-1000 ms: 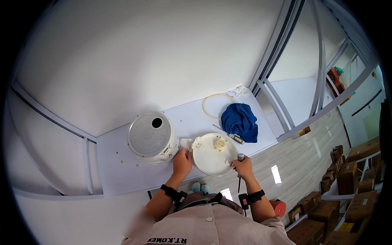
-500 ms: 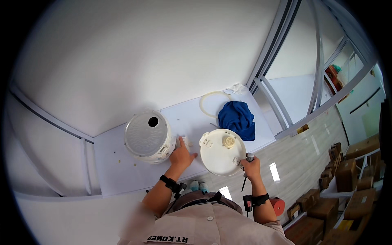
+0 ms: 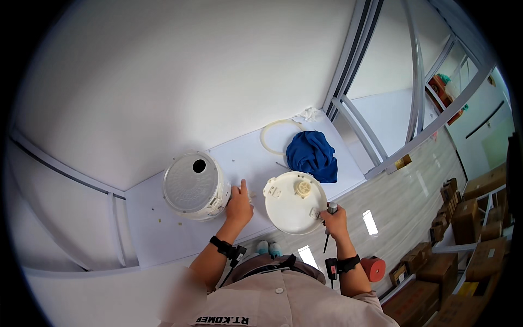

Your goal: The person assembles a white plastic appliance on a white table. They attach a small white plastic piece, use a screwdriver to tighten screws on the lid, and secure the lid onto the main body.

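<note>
My right hand (image 3: 334,219) is closed round a screwdriver (image 3: 333,208) with a grey handle, its dark shaft pointing down. The same hand is at the right rim of a round cream plastic cover (image 3: 289,210), which overhangs the table's front edge. On the cover's inner face sits a yellowish round hub (image 3: 303,189). Left of it, my left hand (image 3: 238,207) has its index finger stretched forward and the other fingers curled in at a small white part (image 3: 251,199), mostly hidden. Beside that hand stands a white drum-shaped appliance body (image 3: 192,185) with a grey metal top and a dark round hole.
A blue cloth (image 3: 311,156) lies bunched behind the cover, with a pale ring (image 3: 267,136) beside it. Small bits dot the white table (image 3: 147,240). Metal frame posts (image 3: 354,131) rise at the right; cardboard boxes (image 3: 463,234) and a red roll (image 3: 373,268) are beyond.
My left hand's thumb and fingers have drawn together over the small white part. My right hand, the screwdriver and the cover have stayed nearly in place. The whole view has shifted slightly.
</note>
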